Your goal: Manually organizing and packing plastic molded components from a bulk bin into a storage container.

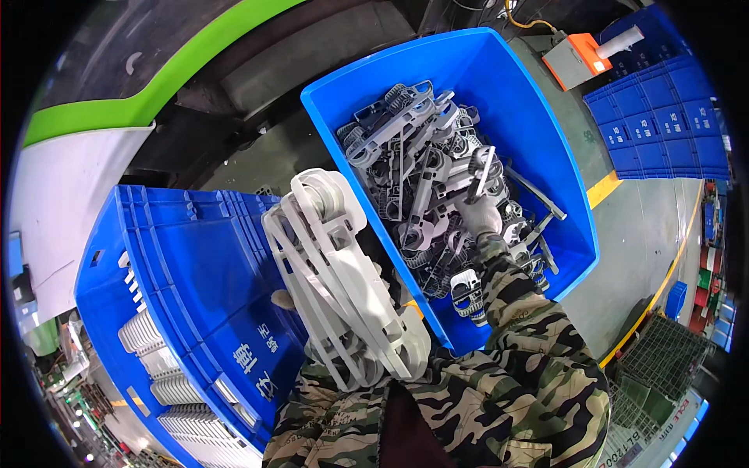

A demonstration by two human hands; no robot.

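Observation:
A stack of long, light-grey moulded plastic parts (347, 273) leans upright against my body. My left hand (282, 299) supports it, closed at its left edge; most of that hand is hidden behind the stack. In a gloved pinch, my right hand (481, 216) reaches into a large blue bin (538, 117) and grips a grey plastic part (484, 170) on top of the heap. Similar grey parts (425, 168), with rounded ends and slots, lie jumbled beneath and around it. The right fingertips are partly covered by the part.
At my left a blue crate (211, 273) holds rows of light-grey parts (175, 390). A machine with a green band (156, 86) stands beyond. Stacked blue crates (659, 121) and an orange box (576, 61) are at the far right. Wire cages (663, 355) stand at the lower right.

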